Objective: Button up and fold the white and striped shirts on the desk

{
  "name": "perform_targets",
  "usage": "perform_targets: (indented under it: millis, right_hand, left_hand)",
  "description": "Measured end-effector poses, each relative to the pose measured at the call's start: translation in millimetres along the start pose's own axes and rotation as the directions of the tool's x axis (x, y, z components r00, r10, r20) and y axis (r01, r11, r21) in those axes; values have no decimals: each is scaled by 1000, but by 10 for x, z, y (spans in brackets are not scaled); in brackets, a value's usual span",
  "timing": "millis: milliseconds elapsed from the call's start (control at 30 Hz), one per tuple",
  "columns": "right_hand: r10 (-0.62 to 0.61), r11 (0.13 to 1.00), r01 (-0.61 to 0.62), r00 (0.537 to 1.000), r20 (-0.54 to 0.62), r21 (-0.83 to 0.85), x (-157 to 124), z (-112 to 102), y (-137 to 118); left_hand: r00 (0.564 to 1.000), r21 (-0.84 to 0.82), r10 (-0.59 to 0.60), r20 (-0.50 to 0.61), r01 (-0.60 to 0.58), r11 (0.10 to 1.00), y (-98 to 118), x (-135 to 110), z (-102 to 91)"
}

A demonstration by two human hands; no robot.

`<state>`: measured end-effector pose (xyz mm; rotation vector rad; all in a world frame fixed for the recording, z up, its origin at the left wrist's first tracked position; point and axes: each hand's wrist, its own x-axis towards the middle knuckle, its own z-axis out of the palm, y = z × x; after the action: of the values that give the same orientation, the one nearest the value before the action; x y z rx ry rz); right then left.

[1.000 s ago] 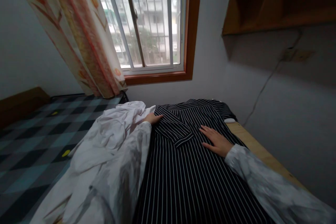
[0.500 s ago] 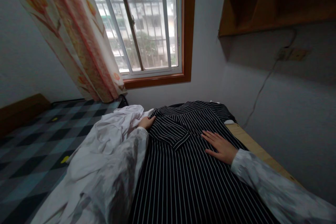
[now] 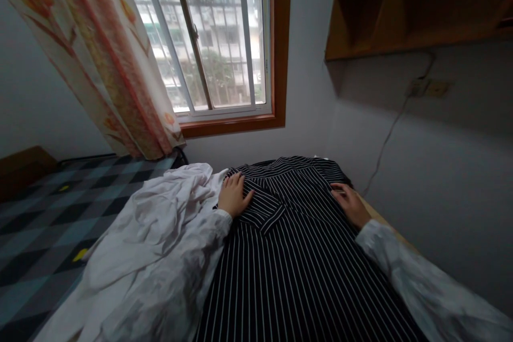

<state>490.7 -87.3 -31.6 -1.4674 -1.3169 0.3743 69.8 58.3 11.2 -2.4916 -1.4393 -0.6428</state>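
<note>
A black shirt with thin white stripes (image 3: 288, 256) lies spread out flat on the bed in front of me, collar end toward the window. My left hand (image 3: 234, 195) rests flat on its left shoulder, fingers stretched out, beside the folded collar flap (image 3: 267, 209). My right hand (image 3: 349, 202) lies on the shirt's right shoulder edge, fingers extended toward the far corner. Both of my arms are in pale crumpled sleeves.
A crumpled white garment (image 3: 160, 219) lies left of the striped shirt. A checked grey and black bedcover (image 3: 48, 224) spreads further left. A wooden bed edge (image 3: 385, 222) runs along the right wall. A window (image 3: 216, 37), a flowered curtain (image 3: 96, 48) and a wooden shelf (image 3: 417, 5) are above.
My right hand slid from the shirt's chest out to its right shoulder edge. My left hand moved from the shirt's left border onto its shoulder and spread flat. The view shifted slightly.
</note>
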Motion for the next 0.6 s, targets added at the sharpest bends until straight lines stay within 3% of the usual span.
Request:
perform_targets:
  millis: [67, 133, 200, 233, 400, 600]
  right_hand:
    - [263, 953, -240, 958, -115, 184, 253, -72, 43]
    - [528, 802, -451, 842, -109, 392, 472, -106, 63]
    - [644, 691, -543, 762, -65, 476, 617, -114, 66]
    - [666, 667, -563, 744, -51, 488, 658, -113, 65]
    - [697, 630, -587, 716, -37, 509, 672, -101, 77]
    - [648, 668, -526, 759, -64, 527, 715, -70, 157]
  left_hand:
    - [992, -26, 49, 117, -47, 999, 107, -128, 82]
    - [978, -45, 21, 206, -12, 999, 184, -239, 173]
    - [970, -58, -17, 244, 32, 998, 230, -305, 225]
    - [969, -66, -27, 244, 45, 997, 246, -323, 229]
    - [976, -182, 117, 185, -83, 980, 383, -425, 137]
    - [950, -267, 227, 213, -167, 949, 621, -623, 91]
